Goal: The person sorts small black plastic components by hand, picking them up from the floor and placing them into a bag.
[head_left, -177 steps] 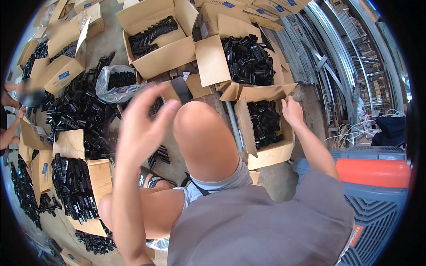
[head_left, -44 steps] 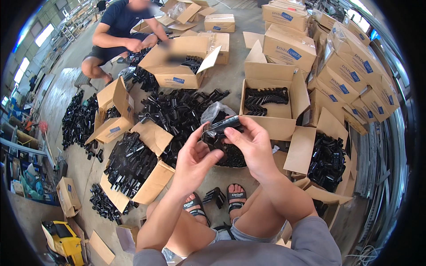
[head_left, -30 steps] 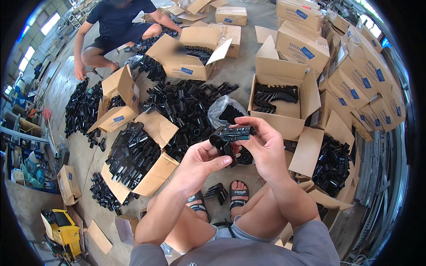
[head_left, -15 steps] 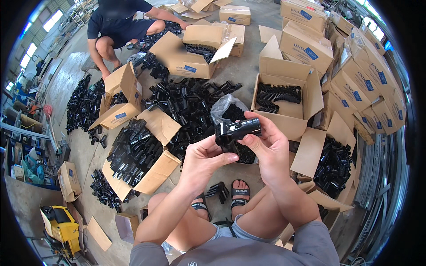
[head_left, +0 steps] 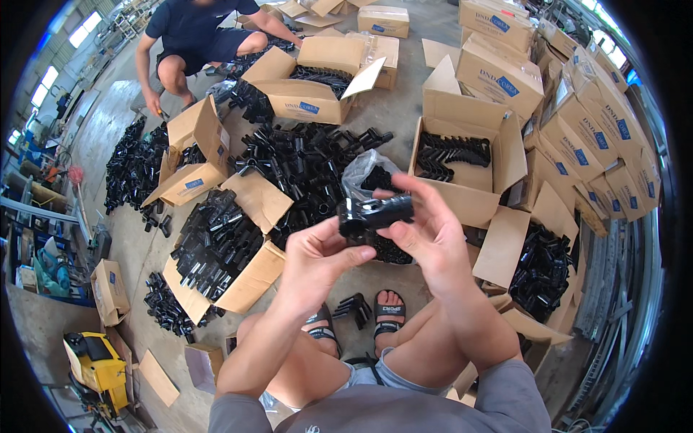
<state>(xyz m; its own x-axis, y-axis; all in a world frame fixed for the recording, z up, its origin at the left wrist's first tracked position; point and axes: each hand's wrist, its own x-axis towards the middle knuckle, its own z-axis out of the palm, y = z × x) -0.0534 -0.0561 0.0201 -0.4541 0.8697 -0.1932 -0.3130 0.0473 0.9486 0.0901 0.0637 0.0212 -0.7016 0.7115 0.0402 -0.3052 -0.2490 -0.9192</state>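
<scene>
A glossy black pipe fitting (head_left: 377,211), tubular with a side branch, is held up in front of me. My left hand (head_left: 317,260) pinches its left end between thumb and fingers. At the other end, my right hand (head_left: 432,234) has its thumb against the fitting and its fingers loosely curved round the far side, slightly blurred. Below and behind them, a clear plastic bag (head_left: 361,172) lines a container of small black pieces (head_left: 393,251), partly hidden by my hands. A few black fittings (head_left: 354,310) lie on the floor between my sandalled feet.
Piles of black fittings (head_left: 310,169) spread ahead. Open cartons stand at left (head_left: 253,278), far centre (head_left: 307,108) and right (head_left: 462,189), holding black fittings. Stacked cartons (head_left: 577,137) and metal profiles (head_left: 613,289) line the right. Another person (head_left: 198,32) squats at far left among fittings.
The fitting has turned in my hands and shifted slightly left and down. My right fingers have loosened and lifted. The other person's near hand has moved left, away from the carton.
</scene>
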